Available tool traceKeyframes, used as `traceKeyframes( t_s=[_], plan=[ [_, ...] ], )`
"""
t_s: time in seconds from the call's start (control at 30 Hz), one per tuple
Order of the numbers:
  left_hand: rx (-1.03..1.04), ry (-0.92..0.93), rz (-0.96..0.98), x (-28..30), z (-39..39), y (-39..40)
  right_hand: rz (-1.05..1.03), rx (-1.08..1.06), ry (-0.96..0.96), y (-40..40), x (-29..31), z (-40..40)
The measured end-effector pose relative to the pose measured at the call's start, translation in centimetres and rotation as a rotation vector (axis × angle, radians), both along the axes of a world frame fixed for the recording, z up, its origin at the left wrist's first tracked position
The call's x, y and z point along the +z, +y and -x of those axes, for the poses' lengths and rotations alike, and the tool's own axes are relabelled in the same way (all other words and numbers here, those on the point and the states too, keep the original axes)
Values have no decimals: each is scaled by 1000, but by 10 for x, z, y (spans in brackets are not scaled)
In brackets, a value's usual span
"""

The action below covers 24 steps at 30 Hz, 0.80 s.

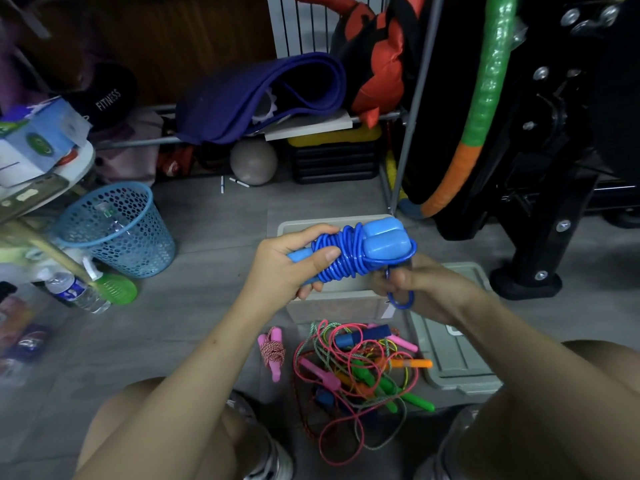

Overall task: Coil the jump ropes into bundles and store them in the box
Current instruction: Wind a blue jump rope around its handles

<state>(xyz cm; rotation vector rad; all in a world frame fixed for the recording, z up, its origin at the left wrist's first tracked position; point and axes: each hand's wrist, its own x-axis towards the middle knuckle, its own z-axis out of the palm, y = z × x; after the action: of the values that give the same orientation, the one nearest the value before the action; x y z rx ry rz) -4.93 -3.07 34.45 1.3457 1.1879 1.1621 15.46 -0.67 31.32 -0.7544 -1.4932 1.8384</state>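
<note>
Fingers (322, 253) of the left hand (291, 261) are curled tight round the blue jump rope bundle (349, 252), whose long axis runs from lower left to upper right, the light-blue handle heads pointing up and right. A loose loop of the same cord is pinched by the right hand (412, 284) just under the bundle. The bundle is held above the open grey box (337, 303) on the grey floor (207, 306). The box lid (453, 351) lies beside the box. A tangle of coloured ropes (360, 368) and a wound pink-handled rope (273, 351) lie nearer the knees. A blue mesh basket (117, 230) stands to the left.
</note>
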Motion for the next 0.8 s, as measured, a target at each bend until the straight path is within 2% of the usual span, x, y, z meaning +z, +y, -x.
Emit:
traceKeyframes(
  t_s=[0.17, 0.6, 0.8],
  plan=[
    [64, 62, -59, -3, -3, 2, 50, -133, 68, -4, -3, 12],
    [136, 183, -102, -10, -8, 1, -13, -378, -220, -5, 2, 17],
    [136, 187, -113, -19, -11, 5, -4, -436, -197, -4, 3, 19]
  ],
)
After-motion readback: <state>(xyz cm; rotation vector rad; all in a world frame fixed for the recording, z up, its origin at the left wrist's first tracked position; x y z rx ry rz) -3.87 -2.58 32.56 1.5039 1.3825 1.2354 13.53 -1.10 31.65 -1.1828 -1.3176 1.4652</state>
